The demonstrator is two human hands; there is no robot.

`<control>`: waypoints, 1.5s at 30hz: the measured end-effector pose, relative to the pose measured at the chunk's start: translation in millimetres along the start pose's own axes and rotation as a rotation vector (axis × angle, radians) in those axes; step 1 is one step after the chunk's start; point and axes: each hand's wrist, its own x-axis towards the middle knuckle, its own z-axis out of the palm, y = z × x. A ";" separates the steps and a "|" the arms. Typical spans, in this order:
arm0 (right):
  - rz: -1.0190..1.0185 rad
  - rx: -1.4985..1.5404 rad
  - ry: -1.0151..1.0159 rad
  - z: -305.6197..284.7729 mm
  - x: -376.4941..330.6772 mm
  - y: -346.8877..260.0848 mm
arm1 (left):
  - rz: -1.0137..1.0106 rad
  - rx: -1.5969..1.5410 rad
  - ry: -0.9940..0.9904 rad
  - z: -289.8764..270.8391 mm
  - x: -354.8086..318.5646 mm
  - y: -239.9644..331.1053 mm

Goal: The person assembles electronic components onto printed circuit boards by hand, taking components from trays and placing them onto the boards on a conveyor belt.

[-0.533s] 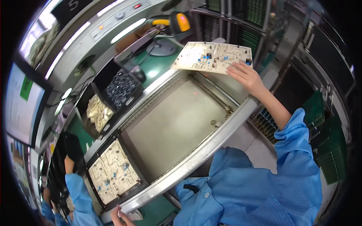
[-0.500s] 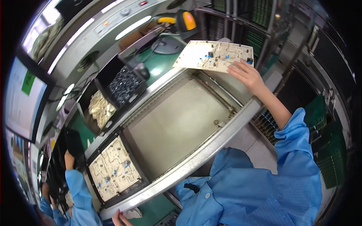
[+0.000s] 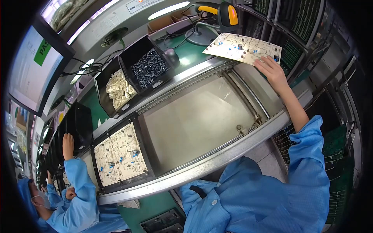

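Over the edges of a green bench (image 3: 188,52) and metal track (image 3: 210,165), still grasping the pale circuit board (image 3: 243,50) with the right hand (image 3: 274,73), upper right of frame; no longer showing the left hand, lower left, so cannot tell its hold; visibly steadying the board one-handed.

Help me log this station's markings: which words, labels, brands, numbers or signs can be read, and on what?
Wording isn't copied here, only located.
Monitor: large dark capitals on a green block, legible; smaller text blurred.
White label at the top: print mostly too small.
Small label on the black bin: too small to read.
Pale circuit board at the right hand: no readable markings.
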 end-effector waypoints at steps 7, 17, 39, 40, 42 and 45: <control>0.051 -0.025 0.023 1.0 -27.6 8.5 | -0.122 0.211 -0.032 0.9 22.6 -63.6; -0.032 0.076 0.045 4.2 5.6 -13.6 | -0.243 -0.172 -0.083 -28.0 -28.6 -59.2; -0.162 0.129 0.083 -105.0 -75.1 -9.2 | 1.093 -0.508 0.487 -153.2 -6.1 397.0; -0.154 0.139 0.091 -101.4 -82.3 -0.3 | 1.180 -0.575 0.458 -147.4 -11.2 418.4; -0.148 0.139 0.106 -98.1 -95.4 14.8 | 1.298 -0.778 0.446 -130.0 -17.3 472.1; -0.124 0.115 0.148 -102.6 -112.1 35.1 | 1.195 -0.855 0.292 -103.4 -35.4 545.2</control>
